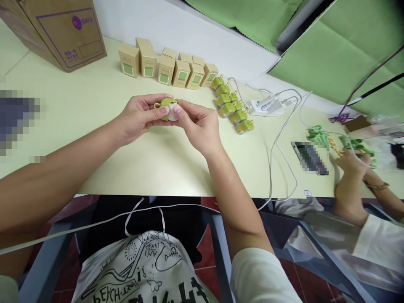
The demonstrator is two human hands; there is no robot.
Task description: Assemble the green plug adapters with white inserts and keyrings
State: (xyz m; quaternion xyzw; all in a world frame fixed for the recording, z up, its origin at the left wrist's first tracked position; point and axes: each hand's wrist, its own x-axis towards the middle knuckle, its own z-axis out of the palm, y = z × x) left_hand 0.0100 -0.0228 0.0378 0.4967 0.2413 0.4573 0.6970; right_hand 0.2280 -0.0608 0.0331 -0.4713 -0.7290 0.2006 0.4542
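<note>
Over the table I hold a small rounded green-and-white case (167,110) between both hands. My left hand (139,115) is closed on its green side, where a yellowish loop sticks out to the left. With thumb and fingers, my right hand (200,124) grips the white side. The fingers hide much of the case. To the right of my hands stand several green-topped cases (227,109) with loops and clear lower parts, set close together. Behind my hands is a row of small brown cardboard boxes (181,74), each with a green picture on its front.
A big cardboard carton (67,33) stands at the back left. A white power strip (268,106) and loose white cables (277,143) lie to the right. Beyond a phone (311,158), a co-worker's hands (353,162) are among green pieces (318,135). Another cable crosses my lap.
</note>
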